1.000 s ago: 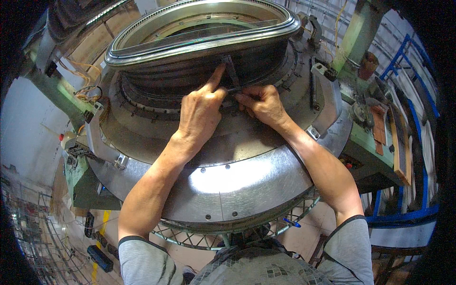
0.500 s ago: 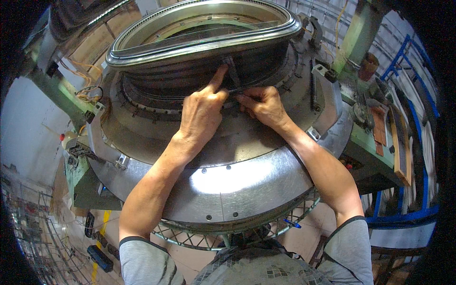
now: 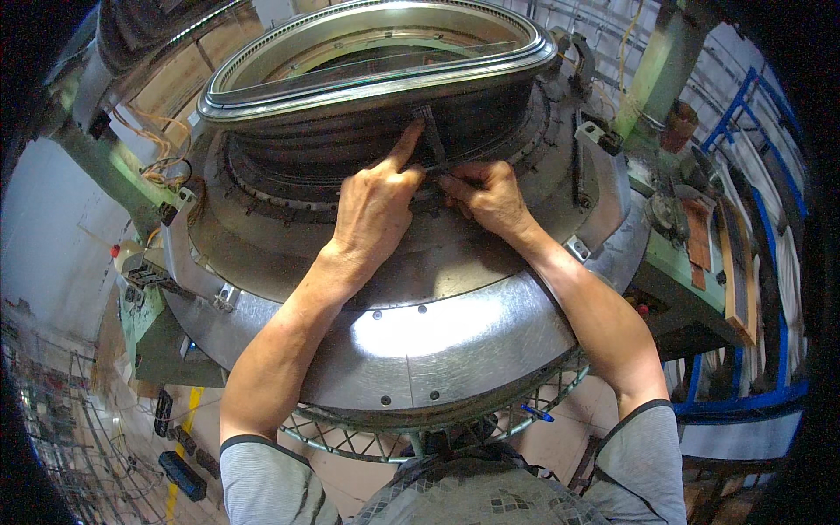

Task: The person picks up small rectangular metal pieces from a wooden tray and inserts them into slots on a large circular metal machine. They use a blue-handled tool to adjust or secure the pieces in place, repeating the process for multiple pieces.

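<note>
My left hand [image 3: 374, 206] reaches to the dark wall [image 3: 306, 157] below a large shiny metal ring [image 3: 376, 90]. Its index finger is stretched up against that wall, beside a narrow grey upright strip [image 3: 430, 131]; the other fingers are curled, and nothing shows in them. Close on its right, my right hand [image 3: 492, 197] is closed in a pinch at the strip's lower end. What the pinch holds is too small and dark to make out. Both hands are above the sloping round metal bed [image 3: 437, 262] of a big circular machine.
A polished metal rim [image 3: 455, 350] curves beneath my forearms, with a lattice guard [image 3: 350, 433] below it. Green posts [image 3: 661, 74] stand on both sides. Metal brackets [image 3: 604, 197] rise from the bed. A blue rack [image 3: 770, 201] stands at the far right.
The view has shifted very slightly. Both hands keep nearly the same place and pose, with the left index finger still against the dark wall.
</note>
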`<act>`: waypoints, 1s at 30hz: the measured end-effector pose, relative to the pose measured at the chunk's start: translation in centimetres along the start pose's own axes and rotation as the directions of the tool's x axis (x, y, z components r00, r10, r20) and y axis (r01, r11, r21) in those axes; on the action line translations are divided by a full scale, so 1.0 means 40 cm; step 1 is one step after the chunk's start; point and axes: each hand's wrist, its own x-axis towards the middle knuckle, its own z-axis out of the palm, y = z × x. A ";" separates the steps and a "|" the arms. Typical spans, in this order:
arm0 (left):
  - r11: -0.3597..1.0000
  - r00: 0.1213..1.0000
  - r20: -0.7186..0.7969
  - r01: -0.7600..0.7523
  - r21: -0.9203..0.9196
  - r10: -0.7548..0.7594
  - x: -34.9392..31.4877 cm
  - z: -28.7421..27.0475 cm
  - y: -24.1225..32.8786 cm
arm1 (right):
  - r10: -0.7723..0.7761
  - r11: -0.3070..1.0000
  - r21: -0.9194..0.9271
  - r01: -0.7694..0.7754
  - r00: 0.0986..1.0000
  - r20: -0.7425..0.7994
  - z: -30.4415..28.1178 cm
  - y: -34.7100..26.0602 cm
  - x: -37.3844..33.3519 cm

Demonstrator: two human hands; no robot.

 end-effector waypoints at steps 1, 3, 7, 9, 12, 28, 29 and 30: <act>1.000 1.000 0.010 0.019 -0.014 -0.018 0.000 -0.001 0.001 | 0.003 1.000 0.000 -0.003 1.000 0.000 0.000 -0.001 0.000; 1.000 1.000 0.023 0.019 -0.001 -0.019 0.001 -0.004 0.003 | -0.007 1.000 0.027 0.007 1.000 -0.008 0.002 -0.002 -0.001; 1.000 0.999 0.033 0.025 -0.011 -0.024 0.002 -0.009 0.004 | -0.069 0.997 0.035 0.070 0.997 -0.043 0.006 -0.001 -0.003; 1.000 0.999 0.033 0.020 -0.001 -0.020 0.003 -0.010 0.005 | -0.073 0.997 0.032 0.074 0.996 -0.047 0.008 0.001 -0.003; 1.000 1.000 0.026 0.006 -0.011 -0.005 0.004 -0.010 0.004 | -0.075 0.996 0.042 0.078 0.995 -0.058 0.011 0.003 -0.001; 1.000 0.997 0.078 0.000 0.001 0.000 0.010 -0.008 0.000 | -0.052 0.998 0.045 0.054 0.998 -0.046 0.012 0.004 0.000; 1.000 0.996 0.088 0.002 0.002 -0.002 0.011 -0.009 0.000 | -0.046 0.997 0.054 0.049 0.998 -0.046 0.012 0.003 0.000; 1.000 0.995 0.098 0.005 0.003 -0.005 0.011 -0.011 -0.001 | -0.041 0.997 0.063 0.044 0.998 -0.045 0.011 0.002 -0.001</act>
